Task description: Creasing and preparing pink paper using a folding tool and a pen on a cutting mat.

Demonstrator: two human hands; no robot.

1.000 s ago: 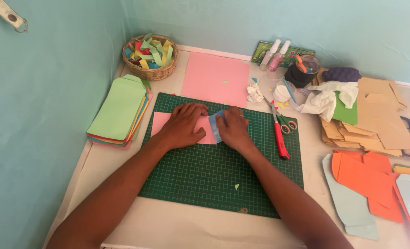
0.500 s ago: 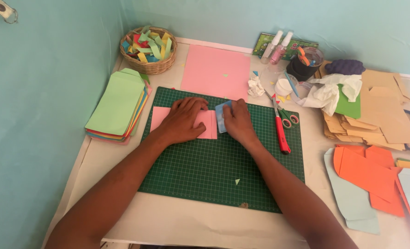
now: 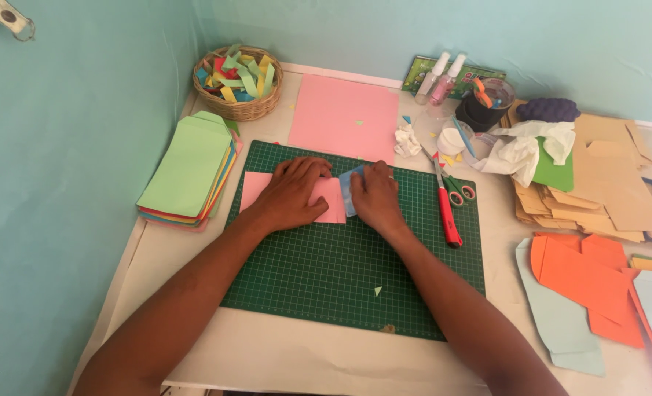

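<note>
Left hand point(image 3: 291, 195), right hand point(image 3: 374, 198) flat — one pink paper point(image 3: 254, 189), seemingly one blue piece point(image 3: 350, 183).

The light around me is soft and even, bright enough for daylight, with no hard glare anywhere. My forearms throw only faint, blurred shadows onto the green cutting mat point(image 3: 355, 271) beneath them. The pale tabletop point(image 3: 282, 352) looks slightly washed out near the bottom edge. Focus is fairly sharp in the middle, softer toward the corners, where straight edges bow a little from the wide lens.
</note>
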